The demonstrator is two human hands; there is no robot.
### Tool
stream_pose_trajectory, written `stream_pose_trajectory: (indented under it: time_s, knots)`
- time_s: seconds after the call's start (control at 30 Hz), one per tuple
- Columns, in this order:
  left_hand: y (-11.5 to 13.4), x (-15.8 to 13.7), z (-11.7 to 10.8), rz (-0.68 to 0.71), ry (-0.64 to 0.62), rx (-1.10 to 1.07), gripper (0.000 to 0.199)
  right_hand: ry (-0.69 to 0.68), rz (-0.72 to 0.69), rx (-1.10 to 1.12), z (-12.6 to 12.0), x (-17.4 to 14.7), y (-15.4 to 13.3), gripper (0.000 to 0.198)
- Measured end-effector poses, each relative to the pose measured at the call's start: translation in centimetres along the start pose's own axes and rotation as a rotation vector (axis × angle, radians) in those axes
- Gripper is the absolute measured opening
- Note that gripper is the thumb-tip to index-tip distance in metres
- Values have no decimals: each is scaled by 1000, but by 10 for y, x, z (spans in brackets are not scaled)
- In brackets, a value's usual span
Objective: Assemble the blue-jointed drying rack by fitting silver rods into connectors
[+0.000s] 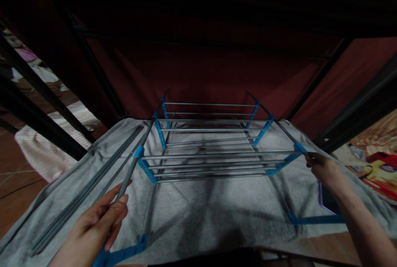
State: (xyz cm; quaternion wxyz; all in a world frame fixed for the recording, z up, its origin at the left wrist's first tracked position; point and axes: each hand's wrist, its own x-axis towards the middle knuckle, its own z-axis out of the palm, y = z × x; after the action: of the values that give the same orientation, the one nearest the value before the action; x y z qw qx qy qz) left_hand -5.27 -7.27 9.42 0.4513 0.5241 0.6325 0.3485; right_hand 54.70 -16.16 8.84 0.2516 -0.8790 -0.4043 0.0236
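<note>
Reads as a home, room type unclear. Light tube rack (pixel 217 155) on a grey blanket (pixel 186 201), tiled floor (pixel 9 182) left with striped cloth (pixel 56 139) over it, jumbled fabrics (pixel 39 72) far left, red panel (pixel 201 72) at far side, dark posts (pixel 40 120) left and right.

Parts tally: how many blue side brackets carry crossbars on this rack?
6: left near bracket, left middle bracket, left far bracket, right near bracket, right middle bracket, right far bracket. The dark far end could hide more.
</note>
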Motion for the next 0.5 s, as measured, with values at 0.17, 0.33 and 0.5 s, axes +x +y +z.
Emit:
stream_pose_trajectory:
  time_s: [0.17,0.33,0.5]
  knots:
    - [17,6,5,-5,-25,-73,90,-40,-24,-29,7,10,-3,33]
    - [19,10,8,32,-32,-53,85,-64,7,-30,6,14,-7,34]
    - [19,15,10,83,-103,-82,74,-63,49,-53,10,24,3,33]
